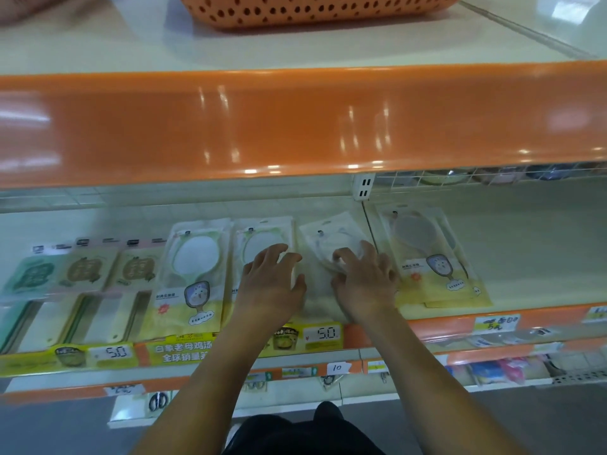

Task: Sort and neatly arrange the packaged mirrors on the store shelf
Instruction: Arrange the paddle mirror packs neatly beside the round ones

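I am squaring a tilted white mirror pack (328,251) at the shelf's (525,224) centre: my right hand (364,284) is gripping it, my left hand (272,284) pressing loosely. Next I would nudge its top toward 11 o'clock, aligning it with the neighbouring packs.

Orange upper shelf lip (295,126) overhangs, low headroom. Bare shelf (532,244) to the right is open. Mirror packs (193,274) crowd the left side.

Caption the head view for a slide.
Both hands, left and right, straighten packaged mirrors on the store shelf.
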